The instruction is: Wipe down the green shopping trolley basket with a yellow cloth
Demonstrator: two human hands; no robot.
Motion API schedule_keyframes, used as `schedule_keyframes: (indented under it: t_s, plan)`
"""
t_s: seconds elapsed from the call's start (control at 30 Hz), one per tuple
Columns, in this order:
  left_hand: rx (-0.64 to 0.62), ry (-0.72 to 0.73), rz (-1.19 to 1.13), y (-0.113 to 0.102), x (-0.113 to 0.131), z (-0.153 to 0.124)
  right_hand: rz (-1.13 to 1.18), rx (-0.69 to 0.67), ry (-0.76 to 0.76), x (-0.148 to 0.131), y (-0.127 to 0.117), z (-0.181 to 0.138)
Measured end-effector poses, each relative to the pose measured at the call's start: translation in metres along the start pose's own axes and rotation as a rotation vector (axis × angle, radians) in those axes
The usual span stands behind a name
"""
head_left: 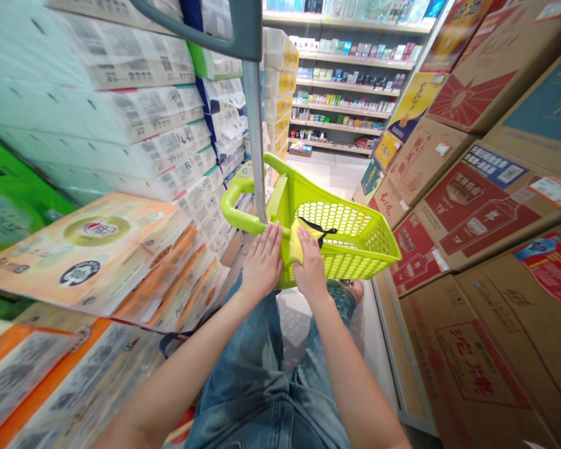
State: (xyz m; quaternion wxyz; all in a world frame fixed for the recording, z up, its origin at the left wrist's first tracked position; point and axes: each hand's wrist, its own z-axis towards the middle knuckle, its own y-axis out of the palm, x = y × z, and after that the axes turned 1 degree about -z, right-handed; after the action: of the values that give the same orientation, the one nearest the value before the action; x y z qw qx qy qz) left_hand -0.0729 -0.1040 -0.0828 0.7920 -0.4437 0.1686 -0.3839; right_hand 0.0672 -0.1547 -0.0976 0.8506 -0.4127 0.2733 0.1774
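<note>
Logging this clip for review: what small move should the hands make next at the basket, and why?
Likely slide the right hand and its yellow cloth along the rim of the green basket: the cloth is pressed there, while the left hand lies flat, steadying the wall.

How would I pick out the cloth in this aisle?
Between the stacked packs on one side and the cardboard boxes on the other stands a lime-green basket with a grey pole. At its near rim, just right of the pole, the right hand holds a small cloth. It is the only soft yellow thing there, with a black strap beside it.
</note>
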Motion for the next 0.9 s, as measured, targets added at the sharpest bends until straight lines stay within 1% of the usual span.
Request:
schedule_keyframes:
  t_s: [0.07,0.1,0.17,0.23,0.33,0.47,0.53,0.57,0.63,0.7,0.8,0.87,0.9]
  plan:
    - [-0.005,0.008,-0.004,0.000,-0.001,0.000,0.045,-0.039,-0.105,-0.015,0.006,0.005]
    - [-0.006,0.008,-0.004,-0.001,-0.001,0.000,0.051,-0.049,-0.127,-0.018,0.006,0.005]
    - [-0.005,0.002,-0.001,-0.001,0.000,0.000,0.038,-0.066,-0.126,-0.013,0.003,0.002]
    - [-0.003,-0.002,0.005,-0.001,0.000,0.001,0.006,-0.077,-0.096,0.001,-0.005,-0.005]
    - [0.008,-0.008,0.006,0.000,0.002,0.001,-0.053,-0.052,-0.024,0.033,-0.021,-0.019]
    - [0.027,-0.015,-0.002,0.001,0.002,0.001,-0.105,0.047,0.110,0.075,-0.043,-0.035]
    - [0.028,-0.015,-0.002,0.002,0.003,0.001,-0.119,0.123,0.196,0.084,-0.046,-0.036]
    - [0.030,-0.014,-0.002,0.002,0.003,0.001,-0.122,0.158,0.230,0.083,-0.044,-0.034]
    - [0.033,-0.015,-0.001,0.001,0.003,0.001,-0.121,0.179,0.246,0.068,-0.033,-0.026]
    - [0.035,-0.015,0.003,0.001,0.003,0.001,-0.098,0.122,0.175,0.040,-0.017,-0.015]
    - [0.027,0.005,0.004,0.000,0.001,0.000,-0.009,-0.022,-0.018,-0.005,0.002,0.001]
    - [0.022,0.014,0.006,0.000,0.001,0.000,0.033,-0.071,-0.077,-0.021,0.006,0.006]
    - [0.018,0.013,0.008,0.000,0.001,0.000,0.037,-0.085,-0.082,-0.023,0.004,0.006]
